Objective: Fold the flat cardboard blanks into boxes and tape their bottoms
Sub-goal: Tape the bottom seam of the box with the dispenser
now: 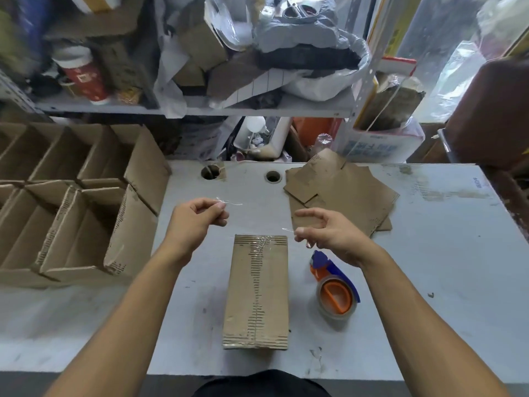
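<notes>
Table point(429, 253): a grey worktop that runs nearly the whole width of the view; its near edge lies just in front of the person, its far edge under the shelving. Broad bare stretches lie to the right of the tape dispenser and along the near edge on the left.
Finished boxes point(71, 219): open-topped cardboard boxes packed side by side, filling the left end of the table; their right-hand wall stands close to the left forearm.
Shelving point(200, 108): a cluttered metal rack behind the far edge, heaped with cardboard scraps and plastic bags.
Flat blanks point(340, 193): a loose, fanned pile of unfolded cardboard at the far right of centre, corners sticking out unevenly, just beyond the right hand.
Folded box point(256, 290): stands bottom-up at the middle of the table, between the two forearms; clear tape runs along its centre seam, and its ragged corrugated edges show at the far and near ends.
Tape dispenser point(333, 285): blue and orange, with a clear roll, lying on the table just right of the box, apart from it.
Cable holes point(210, 171): two round openings near the far edge.
Left hand point(197, 219): raised over the table beyond the box, thumb and forefinger pinching a thin wisp of clear tape point(229, 202).
Right hand point(323, 233): raised above the dispenser, fingertips pinching another clear strand, the other fingers loosely spread.
</notes>
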